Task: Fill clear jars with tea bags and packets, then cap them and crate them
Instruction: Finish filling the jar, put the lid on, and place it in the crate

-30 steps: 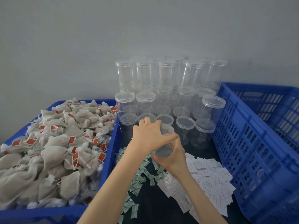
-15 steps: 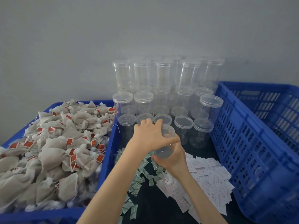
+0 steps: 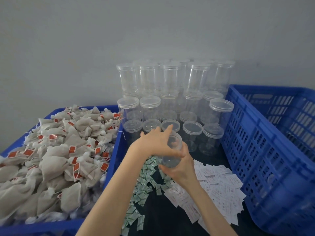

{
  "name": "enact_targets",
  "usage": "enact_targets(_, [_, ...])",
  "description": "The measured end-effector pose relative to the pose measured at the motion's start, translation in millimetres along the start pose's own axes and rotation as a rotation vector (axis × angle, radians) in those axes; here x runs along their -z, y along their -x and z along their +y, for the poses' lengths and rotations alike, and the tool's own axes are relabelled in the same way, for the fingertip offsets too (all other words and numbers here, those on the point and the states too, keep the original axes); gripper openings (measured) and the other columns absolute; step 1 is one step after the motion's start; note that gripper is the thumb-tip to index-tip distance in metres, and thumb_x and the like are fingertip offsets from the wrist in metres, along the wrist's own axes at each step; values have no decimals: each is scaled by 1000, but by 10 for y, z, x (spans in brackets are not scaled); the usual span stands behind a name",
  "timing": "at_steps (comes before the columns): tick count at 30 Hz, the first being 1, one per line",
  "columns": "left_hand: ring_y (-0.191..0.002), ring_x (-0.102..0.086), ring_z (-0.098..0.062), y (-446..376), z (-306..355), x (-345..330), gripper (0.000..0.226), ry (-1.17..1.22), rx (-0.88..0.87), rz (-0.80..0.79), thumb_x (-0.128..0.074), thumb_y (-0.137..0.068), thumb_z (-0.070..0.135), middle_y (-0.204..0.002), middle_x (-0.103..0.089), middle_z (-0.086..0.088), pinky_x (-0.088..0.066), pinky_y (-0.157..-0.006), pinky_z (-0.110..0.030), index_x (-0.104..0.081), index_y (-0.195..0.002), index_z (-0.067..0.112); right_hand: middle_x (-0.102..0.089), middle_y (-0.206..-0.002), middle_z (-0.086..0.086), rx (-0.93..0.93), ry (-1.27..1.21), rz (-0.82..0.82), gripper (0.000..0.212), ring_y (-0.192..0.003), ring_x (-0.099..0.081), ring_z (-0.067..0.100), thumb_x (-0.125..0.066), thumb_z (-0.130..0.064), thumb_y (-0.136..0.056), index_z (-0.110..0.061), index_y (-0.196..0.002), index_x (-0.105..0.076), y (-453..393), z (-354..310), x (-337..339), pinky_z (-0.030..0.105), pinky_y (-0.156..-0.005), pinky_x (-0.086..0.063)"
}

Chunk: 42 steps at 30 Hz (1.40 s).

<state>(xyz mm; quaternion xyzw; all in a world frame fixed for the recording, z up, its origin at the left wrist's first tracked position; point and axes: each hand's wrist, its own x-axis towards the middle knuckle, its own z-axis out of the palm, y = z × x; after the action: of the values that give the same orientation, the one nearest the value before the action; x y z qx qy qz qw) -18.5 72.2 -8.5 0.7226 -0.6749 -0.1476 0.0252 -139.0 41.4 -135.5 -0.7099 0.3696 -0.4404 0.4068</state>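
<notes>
Between the two blue crates, above the dark tabletop [image 3: 170, 217], you hold one clear jar [image 3: 172, 150] tilted, its open mouth turned away from you toward the stacked jars. Your right hand [image 3: 182, 169] cups the jar's base from below, fingers curled round it. Your left hand [image 3: 156, 143] lies over the jar's upper side, thumb wrapped along its near wall and fingers reaching to the rim; whether a lid sits under those fingers cannot be told. Behind the held jar, capped clear jars [image 3: 170, 92] stand in rows and are stacked in tiers against the grey wall [image 3: 102, 40]. To your left, a blue crate [image 3: 112, 160] is heaped with beige tea bags [image 3: 56, 150] bearing red tags. Beneath your hands, small green packets [image 3: 144, 181] lie scattered on the tabletop, and just beside them, to the right, lies a spread of white packets [image 3: 219, 189] with faint print. To your right stands a second, perforated blue crate [image 3: 265, 150]; its interior shows no jars in the visible part.
</notes>
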Motion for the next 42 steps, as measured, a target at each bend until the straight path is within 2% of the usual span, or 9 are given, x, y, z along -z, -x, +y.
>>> enact_targets(5, [-137,-34,-21,-29,-102,112,97,25,-174,-33,-75,-74,47,-150,-35,0,-35,-108,-43,-19,-151,35,-62,-120,-18,13,15,-21,92,-109,-61,1,-84,-47,-52,-36,-132,-40,-12,8,-15,20,-86,-52])
enact_targets(13, [-117,-54,-32,-20,138,-141,90,-191,314,325,-34,-75,85,-124,-60,-10,-31,-103,-53,-47,-132,16,-47,-111,-31,12,128,-13,82,-104,-53,-3,-87,-41,-59,-50,-115,-29,-37,12,-103,-1,-76,-37])
enact_targets(17, [-147,-12,-28,17,-3,-13,104,27,-31,-50,-59,-78,69,-161,-6,-7,-19,-116,-53,2,-153,33,-53,-122,-26,22,75,-3,91,-112,-54,-6,-85,-46,-55,-53,-127,-28,-15,34,-76,5,-85,-43])
enact_targets(19, [-145,-18,-21,27,-107,132,105,35,-176,-175,-73,-77,48,-159,-13,1,-27,-115,-44,-3,-153,33,-57,-124,-22,46,64,12,91,-112,-57,-3,-84,-48,-56,-62,-126,-28,27,50,-64,13,-88,-48])
enact_targets(23, [-119,-51,-26,7,-70,55,81,-39,51,105,-56,-72,75,-133,-54,-3,-44,-96,-42,-43,-138,30,-56,-123,-20,24,87,22,91,-113,-56,-1,-86,-45,-57,-54,-129,-31,28,39,-126,20,-91,-50])
enact_targets(26, [-127,-46,-35,5,74,-123,94,-140,263,255,-34,-74,87,-139,-47,-14,-34,-101,-51,-34,-144,25,-50,-115,-28,25,127,25,89,-106,-50,-16,-87,-42,-59,-69,-116,-24,-19,15,-141,1,-80,-41])
enact_targets(30, [-148,9,-25,25,-76,0,110,12,-92,-87,-66,-77,63,-160,17,-4,-6,-117,-54,14,-150,40,-56,-126,-18,38,87,-3,91,-113,-56,-1,-84,-45,-58,-41,-135,-36,6,44,-90,14,-89,-49])
enact_targets(33, [-143,-19,-20,20,-169,129,102,11,-245,-175,-78,-76,34,-157,-13,1,-30,-113,-40,-11,-152,38,-57,-123,-20,68,92,-10,84,-112,-58,2,-82,-48,-60,-52,-129,-35,31,21,-58,28,-91,-53])
enact_targets(42, [-138,-27,-39,-10,51,-119,90,-74,245,230,-36,-78,83,-151,-29,-16,-22,-109,-59,-23,-150,32,-54,-123,-11,27,158,-24,86,-116,-55,11,-85,-45,-59,-36,-129,-35,-18,23,-132,31,-96,-50])
